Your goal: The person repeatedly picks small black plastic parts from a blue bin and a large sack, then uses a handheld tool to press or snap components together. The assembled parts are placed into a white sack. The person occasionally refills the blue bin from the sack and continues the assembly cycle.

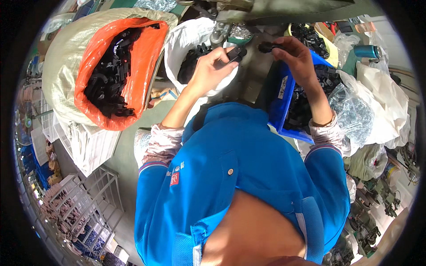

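Note:
My left hand point(209, 71) is closed around a small black plastic part point(237, 54), which juts out past the thumb and fingers to the right. My right hand point(298, 57) pinches another small black part point(267, 47) between thumb and fingertips. The two parts are held apart, facing each other across a gap. Below the left hand stands a bucket lined with a white bag point(174, 57), with black parts inside. A blue bin point(277, 99) filled with black parts lies under my right forearm. What exactly the parts are is too small to tell.
At the left, a large sack with an orange liner point(153, 53) holds many black parts. A green tray of small metal pieces point(240, 36) sits beyond my hands, near a grey-green machine point(284, 12). A yellow-lined container point(330, 46) and a teal cylinder point(366, 51) are at the right.

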The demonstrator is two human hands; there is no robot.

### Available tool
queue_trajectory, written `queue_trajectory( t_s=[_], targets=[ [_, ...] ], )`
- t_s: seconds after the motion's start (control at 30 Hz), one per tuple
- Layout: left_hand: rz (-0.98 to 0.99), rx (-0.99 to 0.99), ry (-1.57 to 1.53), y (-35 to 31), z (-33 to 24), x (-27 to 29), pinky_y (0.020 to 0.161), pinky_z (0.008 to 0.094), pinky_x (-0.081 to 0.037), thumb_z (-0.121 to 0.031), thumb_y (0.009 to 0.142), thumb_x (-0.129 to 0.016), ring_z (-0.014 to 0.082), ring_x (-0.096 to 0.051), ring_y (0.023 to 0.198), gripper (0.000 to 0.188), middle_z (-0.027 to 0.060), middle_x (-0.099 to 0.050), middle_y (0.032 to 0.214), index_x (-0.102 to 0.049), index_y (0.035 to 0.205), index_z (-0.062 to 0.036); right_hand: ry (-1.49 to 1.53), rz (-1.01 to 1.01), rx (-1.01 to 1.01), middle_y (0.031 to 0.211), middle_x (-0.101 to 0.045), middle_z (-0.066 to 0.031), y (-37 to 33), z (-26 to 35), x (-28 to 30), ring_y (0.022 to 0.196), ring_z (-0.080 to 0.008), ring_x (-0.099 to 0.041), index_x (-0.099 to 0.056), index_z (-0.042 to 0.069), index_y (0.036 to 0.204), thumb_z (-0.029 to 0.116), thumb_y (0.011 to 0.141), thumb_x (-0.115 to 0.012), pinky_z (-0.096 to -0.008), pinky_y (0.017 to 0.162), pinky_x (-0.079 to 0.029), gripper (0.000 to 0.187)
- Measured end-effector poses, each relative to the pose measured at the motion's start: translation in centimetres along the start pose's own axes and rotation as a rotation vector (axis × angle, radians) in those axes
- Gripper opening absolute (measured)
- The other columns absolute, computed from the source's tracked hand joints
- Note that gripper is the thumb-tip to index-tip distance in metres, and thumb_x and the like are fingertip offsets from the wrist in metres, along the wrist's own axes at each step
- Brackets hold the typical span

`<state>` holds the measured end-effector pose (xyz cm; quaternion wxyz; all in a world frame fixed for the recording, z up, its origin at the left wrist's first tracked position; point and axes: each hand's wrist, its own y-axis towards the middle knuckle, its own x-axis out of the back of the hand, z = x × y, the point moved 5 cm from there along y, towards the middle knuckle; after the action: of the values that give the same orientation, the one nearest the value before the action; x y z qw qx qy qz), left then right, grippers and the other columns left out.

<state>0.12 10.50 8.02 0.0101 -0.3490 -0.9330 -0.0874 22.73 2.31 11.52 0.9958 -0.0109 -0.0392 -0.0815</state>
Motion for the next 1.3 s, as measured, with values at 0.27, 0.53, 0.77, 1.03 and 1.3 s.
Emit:
queue_trajectory(
  t_s=[0.27,0.53,0.77,1.03,1.3],
  targets=[
    [0.024,-0.203,0.202,-0.5,-1.7,2.8,0.063,0.0273,-0.049,-0.008,0.077,-0.072,0.013,-0.062,0.073,0.03,0.0142,-0.065,0.113,-0.043,0.073,-0.0016,-0.243,-0.005,0.076,0.096,-0.065,-0.0037,0.4,1.2,-6.2,0.086,-0.0081,-0.059,-0.062,0.002,0.111,0.003,0.083,-0.066,-0.022,0.075,-0.046,0.027],
    [0.098,-0.319,0.403,0.2,-2.6,4.8,0.071,0.0304,-0.051,-0.007,0.076,-0.071,0.0221,-0.065,0.08,0.018,0.0154,-0.065,0.11,-0.055,0.081,0.0005,-0.358,-0.049,0.278,0.095,-0.066,-0.0091,2.1,1.9,-8.9,0.086,-0.0146,-0.063,-0.066,0.002,0.101,0.001,0.077,-0.07,-0.0274,0.076,-0.05,0.025],
    [0.177,-0.486,0.65,2.4,-3.6,7.3,0.062,0.0354,-0.049,-0.011,0.077,-0.067,0.0296,-0.061,0.07,0.038,0.0126,-0.062,0.077,-0.061,0.113,-0.0033,-0.416,-0.108,0.338,0.105,-0.063,-0.0089,4.1,0.9,-10.3,0.097,-0.015,-0.061,-0.064,-0.003,0.103,-0.007,0.078,-0.066,-0.0266,0.085,-0.051,0.025],
    [0.28,-0.64,0.67,6.0,-4.9,8.4,0.059,0.0358,-0.047,-0.013,0.077,-0.066,0.0273,-0.058,0.065,0.031,0.0091,-0.057,0.071,-0.064,0.106,-0.0047,-0.577,-0.284,0.464,0.102,-0.066,-0.0089,4.6,1.6,-10.6,0.092,-0.0116,-0.061,-0.065,-0.003,0.106,-0.006,0.079,-0.067,-0.0255,0.082,-0.051,0.027],
    [0.354,-0.543,0.621,7.8,-3.3,8.2,0.055,0.0353,-0.045,-0.022,0.077,-0.07,0.0259,-0.058,0.063,0.04,0.0067,-0.056,0.07,-0.06,0.114,-0.0101,-0.369,-0.341,0.343,0.095,-0.067,-0.0079,5.0,0.4,-10.5,0.087,-0.0117,-0.061,-0.064,-0.005,0.101,-0.005,0.078,-0.068,-0.025,0.076,-0.052,0.023]
  ],
)
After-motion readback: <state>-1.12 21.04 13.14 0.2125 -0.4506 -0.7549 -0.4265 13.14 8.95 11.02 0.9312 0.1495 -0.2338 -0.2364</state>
